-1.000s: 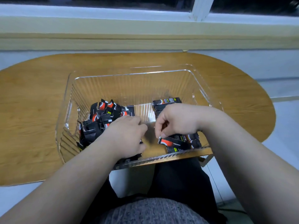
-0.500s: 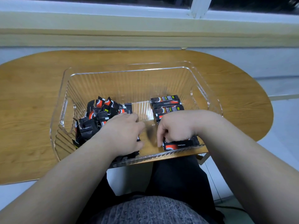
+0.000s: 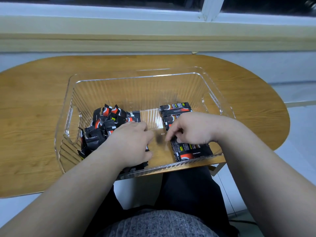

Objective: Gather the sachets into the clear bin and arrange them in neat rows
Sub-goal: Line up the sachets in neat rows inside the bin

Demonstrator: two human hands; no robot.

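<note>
The clear bin (image 3: 153,75) stands on the wooden table, and both my hands are inside it. A loose heap of black-and-red sachets (image 3: 106,124) fills its left side. On the right, a neat row of sachets (image 3: 176,108) runs from the far side to the near wall. My left hand (image 3: 131,144) lies palm down on the near end of the heap, with its fingers curled over a few sachets. My right hand (image 3: 193,129) hovers over the row, and its curled finger and thumb pinch the left end of the nearest sachet (image 3: 191,151). The middle of the row is hidden under this hand.
The oval wooden table (image 3: 34,117) reaches the wall below the window sill (image 3: 153,31). The bin's near wall overhangs the table's front edge above my lap. A bare strip of bin floor (image 3: 150,115) separates the heap from the row.
My right hand has lifted and drawn back slightly, uncovering the nearest sachet in the row. My left hand stays on the heap, barely moved.
</note>
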